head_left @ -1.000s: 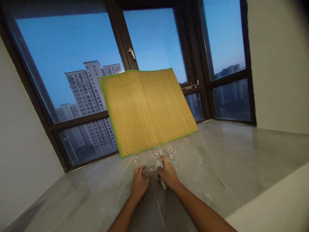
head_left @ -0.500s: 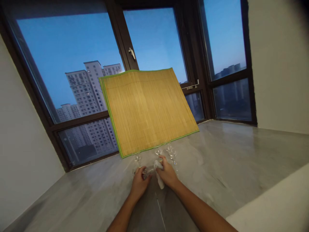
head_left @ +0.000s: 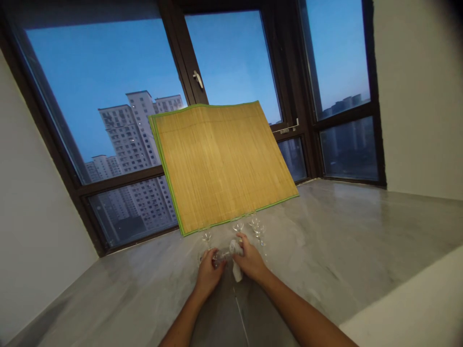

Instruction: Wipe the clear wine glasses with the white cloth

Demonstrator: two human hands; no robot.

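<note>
Lying sideways between my hands is a clear stemmed glass (head_left: 221,257). My left hand (head_left: 209,274) is closed around one end of it. In my right hand (head_left: 250,260) is a bunched white cloth (head_left: 236,248), pressed against the glass's other end, with a tail of cloth hanging below. Just beyond my fingers several clear stemmed glasses stand on the grey surface: one glass (head_left: 206,236) to the left, one glass (head_left: 238,225) in the middle and a cluster of glasses (head_left: 257,227) to the right. My fingers partly hide the held glass.
A yellow bamboo mat (head_left: 224,164) with green edging leans against the window (head_left: 197,79) behind the glasses. The grey marbled sill (head_left: 307,241) spreads to both sides. Walls (head_left: 419,96) close in at left and right.
The cloth in my right hand has shifted slightly and its hanging tail has moved a little left. My left hand stays almost still on the glass.
</note>
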